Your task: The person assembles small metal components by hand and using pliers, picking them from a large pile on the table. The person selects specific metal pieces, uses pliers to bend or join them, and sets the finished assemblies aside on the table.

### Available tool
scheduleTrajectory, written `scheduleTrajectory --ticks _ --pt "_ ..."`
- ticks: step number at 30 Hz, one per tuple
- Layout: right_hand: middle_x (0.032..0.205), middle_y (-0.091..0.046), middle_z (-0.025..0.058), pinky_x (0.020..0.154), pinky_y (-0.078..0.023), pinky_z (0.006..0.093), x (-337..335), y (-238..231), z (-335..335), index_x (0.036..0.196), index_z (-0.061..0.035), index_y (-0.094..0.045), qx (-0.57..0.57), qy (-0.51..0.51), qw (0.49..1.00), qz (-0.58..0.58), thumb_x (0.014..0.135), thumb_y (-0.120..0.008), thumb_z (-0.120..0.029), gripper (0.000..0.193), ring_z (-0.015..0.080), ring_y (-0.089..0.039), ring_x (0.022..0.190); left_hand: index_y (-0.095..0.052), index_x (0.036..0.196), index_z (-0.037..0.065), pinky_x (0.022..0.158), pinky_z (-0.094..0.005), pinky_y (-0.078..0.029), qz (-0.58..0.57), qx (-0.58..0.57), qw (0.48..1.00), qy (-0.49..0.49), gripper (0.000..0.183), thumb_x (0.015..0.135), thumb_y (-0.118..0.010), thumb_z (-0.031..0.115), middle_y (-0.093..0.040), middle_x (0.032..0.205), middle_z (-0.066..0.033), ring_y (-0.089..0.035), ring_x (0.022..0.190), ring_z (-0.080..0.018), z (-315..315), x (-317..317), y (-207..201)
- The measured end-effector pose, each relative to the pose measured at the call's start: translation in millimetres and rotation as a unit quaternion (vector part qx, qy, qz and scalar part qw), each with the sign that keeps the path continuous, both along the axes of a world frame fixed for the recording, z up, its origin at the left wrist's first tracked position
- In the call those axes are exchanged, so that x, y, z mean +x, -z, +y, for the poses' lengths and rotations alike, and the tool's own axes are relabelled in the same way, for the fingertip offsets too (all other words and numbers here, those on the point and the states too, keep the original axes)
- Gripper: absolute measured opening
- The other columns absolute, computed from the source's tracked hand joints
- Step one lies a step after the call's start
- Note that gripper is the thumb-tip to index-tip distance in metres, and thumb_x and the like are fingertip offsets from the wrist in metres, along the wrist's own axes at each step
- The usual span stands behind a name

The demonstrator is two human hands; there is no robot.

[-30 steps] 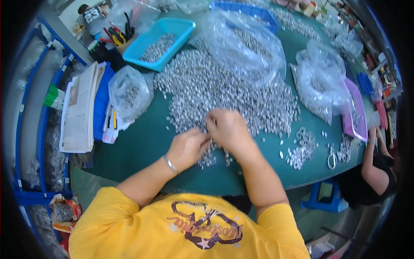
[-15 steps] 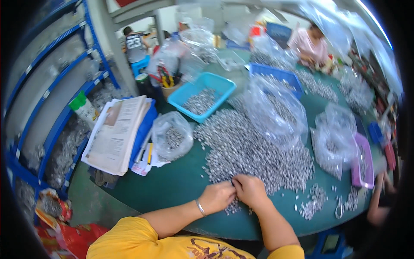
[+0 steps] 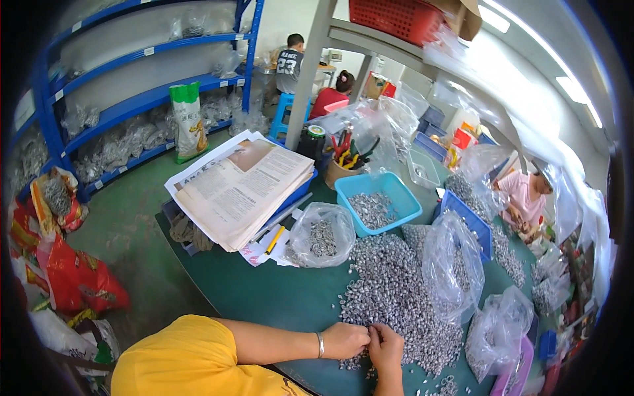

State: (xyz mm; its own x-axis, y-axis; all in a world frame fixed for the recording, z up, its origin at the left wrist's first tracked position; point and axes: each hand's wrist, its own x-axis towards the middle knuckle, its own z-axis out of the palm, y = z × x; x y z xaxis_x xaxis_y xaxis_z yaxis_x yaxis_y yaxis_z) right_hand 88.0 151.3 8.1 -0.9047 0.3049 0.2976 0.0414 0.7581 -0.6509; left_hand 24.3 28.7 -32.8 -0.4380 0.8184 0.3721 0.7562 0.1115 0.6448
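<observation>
My left hand (image 3: 346,341), with a bracelet at its wrist, meets my right hand (image 3: 386,348) over the near edge of a large heap of small silver metal pieces (image 3: 396,294). Fingers of both hands are pinched together, tip against tip. Whatever lies between them is too small or too hidden to name. The heap spreads over the green table (image 3: 264,290) just beyond my hands. A clear plastic bag (image 3: 452,270) of the same kind of pieces rests on its far right part. Left of the heap sits a smaller open bag (image 3: 322,235) with silver pieces inside.
Beyond are a turquoise tray (image 3: 413,210), a blue tray (image 3: 483,241) and a pot of pliers (image 3: 343,173). Papers (image 3: 241,185) lie at left, beside a yellow cutter (image 3: 275,240). A purple tray (image 3: 522,369) sits at right. Other people sit farther off. Blue shelves (image 3: 132,105) stand behind.
My view has swung to the left, showing more of the shelves and floor, so the table appears shifted right and lower. My hands stay together at the heap's near edge.
</observation>
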Motion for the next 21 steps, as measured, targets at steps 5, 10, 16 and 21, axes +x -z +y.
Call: scheduleTrajectory --ticks 5,10,16,21 --pt "0.067 -0.062 0.0146 0.055 -0.047 0.0268 3.6 -2.9 -5.3 0.081 0.0033 -0.063 -0.015 -0.018 0.999 0.037 0.077 -0.06 -0.004 0.008 0.0189 -0.061 0.058 -0.055 0.078 0.006 0.058 -0.0365 -0.048 -0.003 0.021 1.0 0.006 0.01 0.074 -0.055 0.016 -0.054 0.078 -0.0074 -0.057 0.072 -0.0263 0.8 1.4 7.5" --pt "0.067 -0.062 0.0146 0.054 -0.046 0.0274 2.9 -3.9 -5.4 0.082 0.0036 -0.062 -0.035 -0.009 0.999 0.015 0.078 -0.058 -0.003 0.008 0.0183 -0.059 0.057 -0.055 0.076 0.004 0.059 -0.0387 -0.048 -0.037 0.038 0.999 0.003 0.008 0.073 -0.054 0.011 -0.056 0.077 -0.0103 -0.058 0.071 -0.029 -0.7 2.9 -1.4" --pt "0.069 -0.062 0.0153 0.054 -0.045 0.0277 2.2 9.4 -2.0 0.083 0.0042 -0.062 0.013 0.003 0.999 0.047 0.081 -0.054 -0.005 0.012 0.0189 -0.059 0.057 -0.056 0.075 0.003 0.058 -0.0389 -0.048 -0.032 0.04 0.999 -0.005 0.007 0.072 -0.052 0.008 -0.057 0.077 -0.0111 -0.059 0.07 -0.0297 10.5 6.1 13.0" --pt "0.069 -0.062 0.015 0.054 -0.045 0.0277 -1.9 24.9 -0.4 0.086 0.0036 -0.062 0.04 0.044 0.994 0.091 0.082 -0.054 -0.004 0.012 0.0192 -0.059 0.058 -0.055 0.075 0.006 0.055 -0.0373 -0.048 -0.038 0.013 0.999 -0.009 0.007 0.073 -0.054 0.012 -0.055 0.075 -0.0083 -0.058 0.068 -0.0269 6.7 3.0 6.9"
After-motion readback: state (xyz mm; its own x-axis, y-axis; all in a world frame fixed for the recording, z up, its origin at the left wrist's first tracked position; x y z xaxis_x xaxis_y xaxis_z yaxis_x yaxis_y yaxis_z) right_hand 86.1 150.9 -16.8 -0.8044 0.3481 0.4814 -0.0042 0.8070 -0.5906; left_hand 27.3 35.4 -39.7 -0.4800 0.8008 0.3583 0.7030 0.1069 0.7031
